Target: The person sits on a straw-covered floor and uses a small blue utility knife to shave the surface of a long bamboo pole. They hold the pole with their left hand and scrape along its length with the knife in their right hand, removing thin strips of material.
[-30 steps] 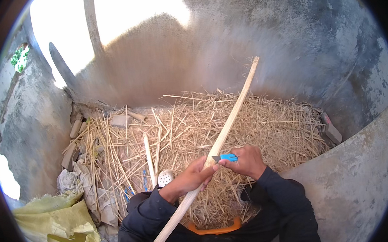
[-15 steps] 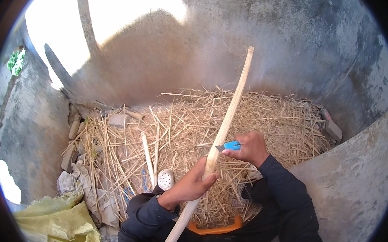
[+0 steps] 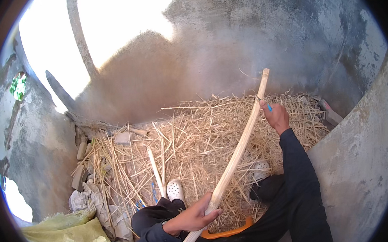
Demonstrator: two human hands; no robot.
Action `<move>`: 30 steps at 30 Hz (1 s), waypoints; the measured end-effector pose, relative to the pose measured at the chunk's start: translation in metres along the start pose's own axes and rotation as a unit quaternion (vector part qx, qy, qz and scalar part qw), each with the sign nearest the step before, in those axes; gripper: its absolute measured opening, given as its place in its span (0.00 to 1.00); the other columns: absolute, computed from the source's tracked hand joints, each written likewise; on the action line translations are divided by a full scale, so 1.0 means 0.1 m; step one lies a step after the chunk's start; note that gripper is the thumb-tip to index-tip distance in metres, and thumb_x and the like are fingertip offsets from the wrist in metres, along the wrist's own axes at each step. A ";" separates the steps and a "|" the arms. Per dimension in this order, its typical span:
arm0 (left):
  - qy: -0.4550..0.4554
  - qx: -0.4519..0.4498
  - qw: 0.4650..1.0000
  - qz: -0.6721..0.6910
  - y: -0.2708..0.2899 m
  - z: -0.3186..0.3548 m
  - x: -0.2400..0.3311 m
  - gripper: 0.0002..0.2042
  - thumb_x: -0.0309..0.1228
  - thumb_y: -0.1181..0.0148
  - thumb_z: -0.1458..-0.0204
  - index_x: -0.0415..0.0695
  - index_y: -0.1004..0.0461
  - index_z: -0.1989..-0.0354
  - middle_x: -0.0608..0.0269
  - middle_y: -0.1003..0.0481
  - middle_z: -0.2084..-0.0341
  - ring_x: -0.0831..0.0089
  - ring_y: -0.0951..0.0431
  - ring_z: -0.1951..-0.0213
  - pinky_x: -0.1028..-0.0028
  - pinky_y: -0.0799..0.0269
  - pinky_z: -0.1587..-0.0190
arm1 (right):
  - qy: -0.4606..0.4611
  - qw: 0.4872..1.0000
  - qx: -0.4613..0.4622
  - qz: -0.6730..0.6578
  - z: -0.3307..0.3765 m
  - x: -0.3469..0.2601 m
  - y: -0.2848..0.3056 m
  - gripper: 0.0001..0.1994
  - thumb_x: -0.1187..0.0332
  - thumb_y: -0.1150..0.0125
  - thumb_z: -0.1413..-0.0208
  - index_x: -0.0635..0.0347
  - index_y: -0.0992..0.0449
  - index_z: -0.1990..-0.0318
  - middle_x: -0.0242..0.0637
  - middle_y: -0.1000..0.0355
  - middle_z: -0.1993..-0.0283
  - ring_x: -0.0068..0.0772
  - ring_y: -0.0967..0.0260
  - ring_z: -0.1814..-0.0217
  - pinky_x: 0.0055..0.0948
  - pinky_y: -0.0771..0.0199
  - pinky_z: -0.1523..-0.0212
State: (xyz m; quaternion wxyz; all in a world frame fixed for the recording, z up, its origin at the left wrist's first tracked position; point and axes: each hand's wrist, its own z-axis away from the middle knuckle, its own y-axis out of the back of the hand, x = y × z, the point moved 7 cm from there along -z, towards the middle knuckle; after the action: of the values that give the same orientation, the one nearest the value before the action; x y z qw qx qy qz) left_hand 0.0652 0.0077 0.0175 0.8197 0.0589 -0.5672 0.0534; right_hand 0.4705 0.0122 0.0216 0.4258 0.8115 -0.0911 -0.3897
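A long, pale, peeled wooden pole slants from my lap up toward the far wall. My left hand is wrapped round its lower part, thumb on the near side. Near the pole's far end, my right hand grips a blue-handled utility knife. The knife's blade lies against the pole just below its tip, and most of the handle is hidden in my fingers. A thin curled shaving stands off beside the tip.
Straw and wood shavings cover the ground between my feet in white clogs. An orange curved handle lies by my lap. Left are a yellow-green sack and another stick. A concrete wall stands ahead.
My right hand with the knife has slid up along the pole, from just above my left hand to near the far end. The pole and my left hand sit slightly lower and farther right.
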 end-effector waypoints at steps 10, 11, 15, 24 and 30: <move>-0.020 0.181 0.983 -0.032 0.24 0.13 0.23 0.18 0.32 0.46 0.39 0.37 0.40 0.46 0.61 0.34 0.65 0.77 0.33 0.64 0.74 0.34 0.62 | 0.268 0.954 -0.133 -0.021 1.25 -1.55 -0.18 0.35 0.26 0.50 0.52 0.52 0.23 0.83 0.35 0.34 0.90 0.38 0.32 0.87 0.37 0.35 0.84; -0.022 0.188 0.981 -0.027 0.18 0.16 0.24 0.18 0.31 0.46 0.39 0.36 0.40 0.46 0.61 0.34 0.64 0.77 0.33 0.63 0.74 0.34 0.61 | 0.266 0.955 -0.126 -0.032 1.22 -1.52 -0.17 0.36 0.26 0.51 0.52 0.52 0.23 0.84 0.35 0.34 0.90 0.38 0.32 0.87 0.37 0.35 0.84; -0.041 0.199 0.979 -0.018 0.00 0.14 0.38 0.18 0.31 0.46 0.39 0.35 0.40 0.46 0.63 0.35 0.66 0.79 0.34 0.64 0.76 0.34 0.63 | 0.212 0.974 -0.068 -0.039 0.93 -1.25 -0.17 0.37 0.26 0.53 0.51 0.54 0.24 0.85 0.35 0.36 0.91 0.36 0.35 0.88 0.37 0.36 0.84; -0.049 0.219 0.974 0.027 -0.38 0.44 0.33 0.20 0.29 0.48 0.38 0.37 0.43 0.40 0.73 0.34 0.70 0.90 0.39 0.75 0.85 0.42 0.76 | 0.242 0.961 -0.088 -0.105 1.08 -1.36 0.05 0.39 0.25 0.55 0.51 0.55 0.28 0.87 0.36 0.38 0.92 0.39 0.36 0.89 0.38 0.38 0.84; -0.044 0.228 0.972 -0.023 -0.49 0.58 0.31 0.18 0.30 0.47 0.38 0.37 0.42 0.44 0.72 0.37 0.71 0.89 0.42 0.76 0.84 0.43 0.76 | 0.273 0.959 -0.049 -0.057 0.89 -1.25 0.13 0.38 0.24 0.55 0.52 0.53 0.25 0.86 0.36 0.36 0.90 0.37 0.35 0.89 0.37 0.37 0.85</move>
State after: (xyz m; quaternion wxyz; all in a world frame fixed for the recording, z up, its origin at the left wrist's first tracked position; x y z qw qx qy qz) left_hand 0.0301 -0.0493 0.0650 0.7598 0.2597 -0.5741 0.1603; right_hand 0.3250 0.0089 0.0710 0.4511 0.8689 0.0946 -0.1806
